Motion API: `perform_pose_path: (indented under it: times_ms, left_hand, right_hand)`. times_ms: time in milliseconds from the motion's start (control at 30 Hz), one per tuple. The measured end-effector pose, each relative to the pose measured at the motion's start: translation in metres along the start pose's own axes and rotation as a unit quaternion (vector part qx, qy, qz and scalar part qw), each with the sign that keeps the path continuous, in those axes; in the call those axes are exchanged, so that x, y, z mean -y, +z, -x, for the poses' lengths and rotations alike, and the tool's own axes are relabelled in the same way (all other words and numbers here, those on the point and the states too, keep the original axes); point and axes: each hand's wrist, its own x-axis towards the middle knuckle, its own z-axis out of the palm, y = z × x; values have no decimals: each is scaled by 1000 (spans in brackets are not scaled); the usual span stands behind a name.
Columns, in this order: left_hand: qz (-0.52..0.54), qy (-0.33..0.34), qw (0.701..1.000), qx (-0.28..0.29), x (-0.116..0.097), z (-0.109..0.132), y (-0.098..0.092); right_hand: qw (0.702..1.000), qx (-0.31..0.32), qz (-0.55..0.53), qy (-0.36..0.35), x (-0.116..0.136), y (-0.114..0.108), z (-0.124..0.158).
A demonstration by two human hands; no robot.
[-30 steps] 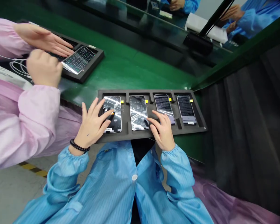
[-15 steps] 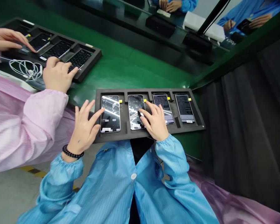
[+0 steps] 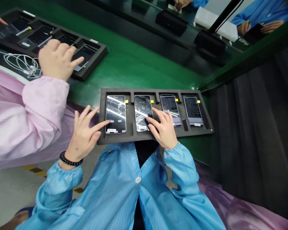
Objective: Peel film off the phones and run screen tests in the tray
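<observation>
In front of me a dark foam tray holds several smartphones, one per slot. My left hand is open beside the tray's left end, its index fingertip at the left edge of the leftmost phone. My right hand is open, with an index fingertip on the lower right of the second phone's screen. Both of these phones have dark, glossy screens with small labels. Partly covered by my right fingers, the third phone shows lines of text. Similar text fills the rightmost phone. Yellow tabs stick out beside the phones.
To the left a co-worker in pink sleeves has hands over another phone tray. White cables lie near that tray. The green table runs behind my tray. A dark curtain hangs at right. People in blue sit across the bench.
My left index finger has moved down the leftmost phone's edge. My right index finger is slightly lower on the second phone. The co-worker's hands have shifted, and their far-right phone's display has changed.
</observation>
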Motion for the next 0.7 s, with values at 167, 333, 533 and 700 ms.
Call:
perform_pose_path:
  times_ms: [167,333,533,700]
  left_hand:
    - [-19,0,1000,8,-3,-2,2]
    - [-33,15,999,21,-1,-2,4]
    - [-11,47,998,34,-7,-17,10]
    - [-23,58,998,14,-8,-18,8]
  right_hand:
    - [999,19,-6,-32,8,7,-10]
    - [999,-5,-22,-25,9,-2,-3]
    - [999,-24,-32,-5,3,-15,24]
    - [999,-22,-25,18,-2,-17,39]
